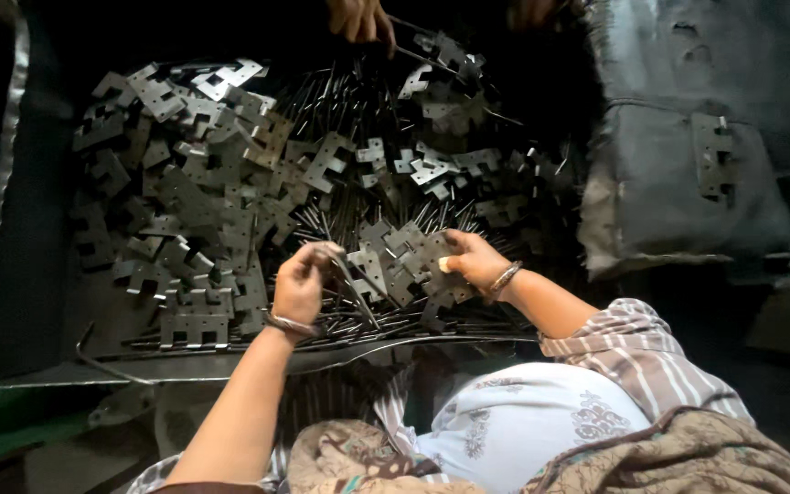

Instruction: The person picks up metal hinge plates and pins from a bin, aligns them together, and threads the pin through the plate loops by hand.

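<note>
Head view looks down on a heap of stamped metal plates [230, 192], notched hinge-leaf shapes in dull grey, spread over a dark tray [38, 274] that fills the left and centre of the frame. Under and between them lie many thin metal pins [340, 101], fanned in all directions.

The left hand [299, 285], at lower centre, has its grip closed narrow on one thin pin [356, 291], pinched between thumb and fingertips with the rod slanting down to the right. The right hand [475, 261], just right of centre, rests on a cluster of plates [404, 261], fingers curled over their edges; whether it has lifted one I cannot tell.

These parts look stiff, light singly and probably slick, with sharp stamped edges and pointed pin ends. A plate is best taken by its flat faces or across a notch, a pin near its middle. The heap is interlocked, so a pulled piece would likely drag neighbours along.

At the top centre another person's hand [358, 18] holds a rod. On the right a grey worn cloth bundle [678, 137] carries one stray plate [715, 157]. A bent wire hook [102, 361] lies at the tray's lower left edge.
</note>
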